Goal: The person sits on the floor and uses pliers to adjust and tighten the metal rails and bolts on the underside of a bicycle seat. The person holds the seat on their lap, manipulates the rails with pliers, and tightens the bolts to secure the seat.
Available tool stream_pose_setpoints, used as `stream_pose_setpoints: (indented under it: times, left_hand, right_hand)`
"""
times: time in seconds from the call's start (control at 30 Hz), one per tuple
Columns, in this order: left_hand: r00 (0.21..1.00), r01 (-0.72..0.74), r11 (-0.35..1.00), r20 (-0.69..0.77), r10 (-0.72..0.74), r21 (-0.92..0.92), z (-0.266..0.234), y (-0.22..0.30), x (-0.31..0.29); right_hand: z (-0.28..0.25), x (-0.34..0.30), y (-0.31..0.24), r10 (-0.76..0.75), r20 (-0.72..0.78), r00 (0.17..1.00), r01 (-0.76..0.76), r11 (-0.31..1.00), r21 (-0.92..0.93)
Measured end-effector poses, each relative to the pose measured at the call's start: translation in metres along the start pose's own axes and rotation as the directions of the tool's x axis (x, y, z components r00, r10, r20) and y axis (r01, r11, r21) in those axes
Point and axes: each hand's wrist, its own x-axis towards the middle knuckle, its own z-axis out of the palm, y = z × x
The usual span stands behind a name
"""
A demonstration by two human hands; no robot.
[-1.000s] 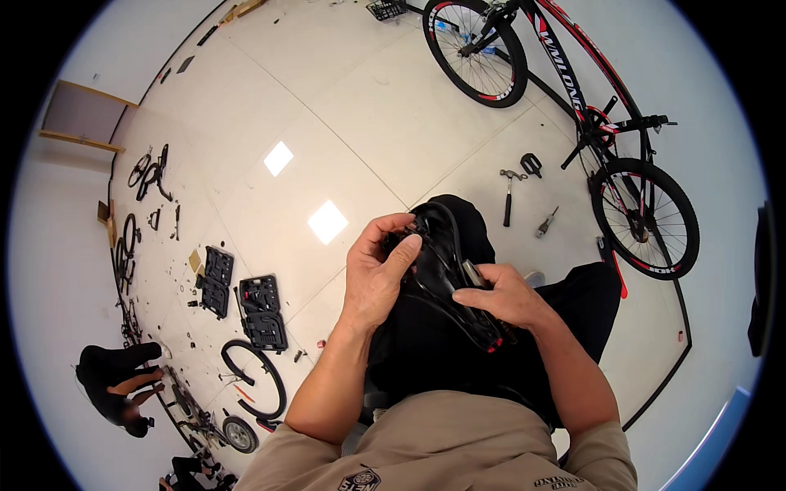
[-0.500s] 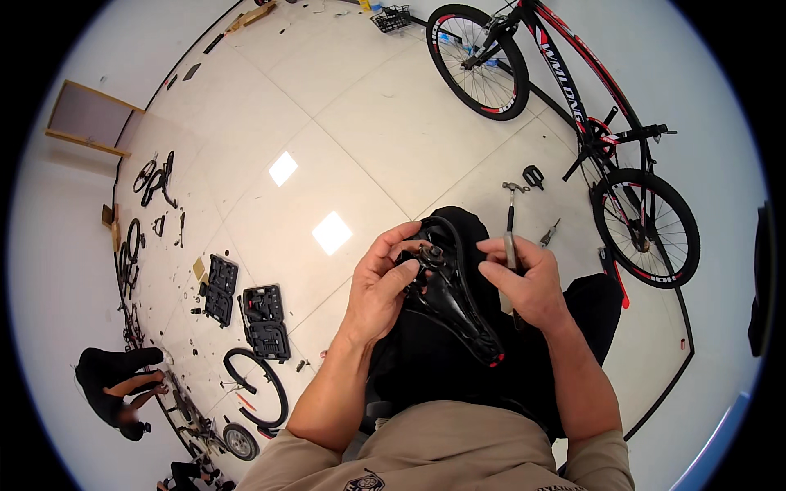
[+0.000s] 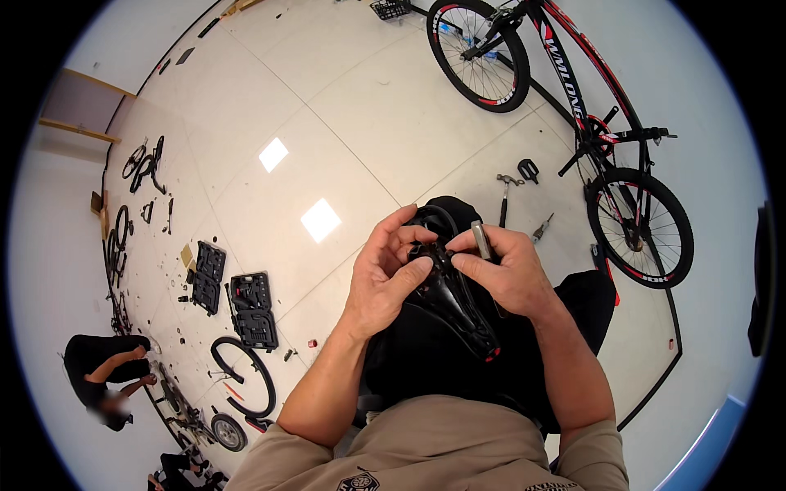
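Observation:
A black bicycle saddle (image 3: 457, 321) lies underside up over my lap, its narrow red-tipped nose toward me. My left hand (image 3: 386, 274) grips it near the wide end, thumb and fingers around the seat clamp (image 3: 438, 252). My right hand (image 3: 512, 274) has a silver metal tool (image 3: 481, 240) tucked between its fingers; its exact kind is partly hidden by the hand. The thumb and forefinger of that same hand reach the clamp from the right. The fingertips hide much of the clamp's small parts.
A hammer (image 3: 504, 200), a pedal (image 3: 528, 170) and a screwdriver-like tool (image 3: 543, 227) lie ahead to the right, near a black-and-red bicycle (image 3: 565, 78). Open tool cases (image 3: 254, 309) and a loose tyre (image 3: 264, 380) are at left. Another person (image 3: 102, 368) bends over parts farther left.
My right hand has moved left, bringing its thumb and forefinger onto the seat clamp. The silver tool has tilted in its grip. The whole view has shifted slightly.

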Motion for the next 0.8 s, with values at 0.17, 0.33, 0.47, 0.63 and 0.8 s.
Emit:
stream_pose_setpoints:
  times: [0.17,0.33,0.47,0.63,0.8]
  left_hand:
    - [0.999,-0.017,0.993,0.039,0.021,-0.113,-0.001,0.001,0.001]
    - [0.998,-0.066,0.995,0.005,0.067,-0.080,0.012,0.005,-0.001]
    - [0.994,-0.095,0.989,0.042,0.101,-0.115,0.012,-0.001,-0.001]
    - [0.983,-0.129,0.972,0.107,0.152,-0.197,0.005,-0.008,-0.001]
    - [0.986,-0.132,0.984,0.087,0.143,-0.122,0.007,-0.011,-0.001]
  right_hand:
    - [-0.002,0.004,0.010,0.040,-0.029,0.999,-0.036,0.992,0.121]
    - [-0.003,0.000,0.009,0.038,-0.080,0.996,-0.024,0.986,0.164]
    - [-0.005,-0.004,0.008,0.047,-0.106,0.993,-0.027,0.983,0.184]
    - [-0.008,-0.009,0.014,0.081,-0.081,0.993,-0.045,0.923,0.382]
    - [-0.008,-0.010,0.014,0.078,-0.112,0.991,-0.005,0.844,0.536]
